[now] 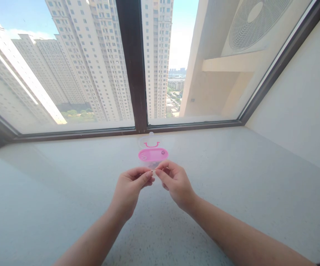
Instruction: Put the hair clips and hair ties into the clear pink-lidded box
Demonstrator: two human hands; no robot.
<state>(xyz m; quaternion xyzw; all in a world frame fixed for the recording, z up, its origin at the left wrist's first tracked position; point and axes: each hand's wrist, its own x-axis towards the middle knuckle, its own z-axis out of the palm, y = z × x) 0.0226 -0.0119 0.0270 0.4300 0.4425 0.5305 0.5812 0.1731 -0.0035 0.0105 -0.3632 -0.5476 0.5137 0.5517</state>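
My left hand [129, 186] and my right hand [173, 181] meet above a pale speckled windowsill [65, 192]. Both are closed in a pinch, thumb against forefinger, and their fingertips touch around a tiny pale thing [153, 171] that is too small to name. Just beyond the fingertips a small pink case [152, 154] with a clear, open lid [150, 141] stands on the sill. The lid carries a pink handle shape. My hands are a little nearer to me than the case and do not touch it.
A large window with a dark frame [133, 74] runs along the back edge of the sill. A white wall [301, 96] rises at the right. Outside are tall apartment towers and an air-conditioner unit [255, 22].
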